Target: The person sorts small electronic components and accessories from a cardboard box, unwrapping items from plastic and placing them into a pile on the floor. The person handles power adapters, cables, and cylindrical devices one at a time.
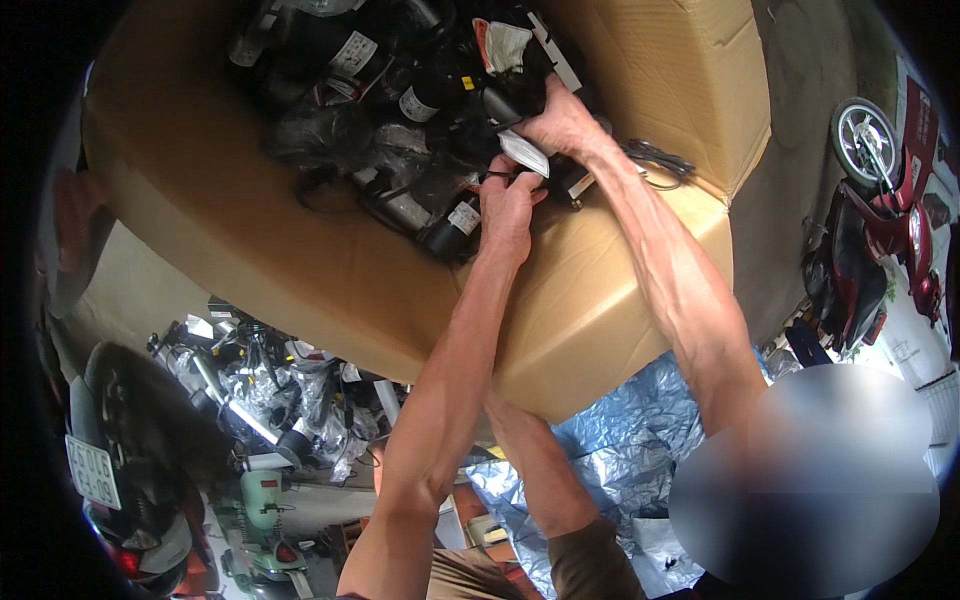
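Observation:
Both my arms reach into a large cardboard box (590,330) heaped with black cylindrical devices, cords and clear plastic wrapping. My left hand (508,212) is closed in a pinch at the near side of the heap, with a thin black cord at its fingertips. A folded white paper tag (524,153) stands just above those fingers. Farther in, my right hand (562,122) curls over a dark part beside a black cylinder (500,104); most of its fingers are hidden. Below my left hand lies a black cylinder with a white label (463,218).
A white-and-orange leaflet (505,45) and a white strip (553,50) lie in the box. Outside stand a heap of wrapped metal parts (300,390), a blue tarp (630,430), a red motorbike (895,230), a dark motorbike (130,470) and a green machine (262,505).

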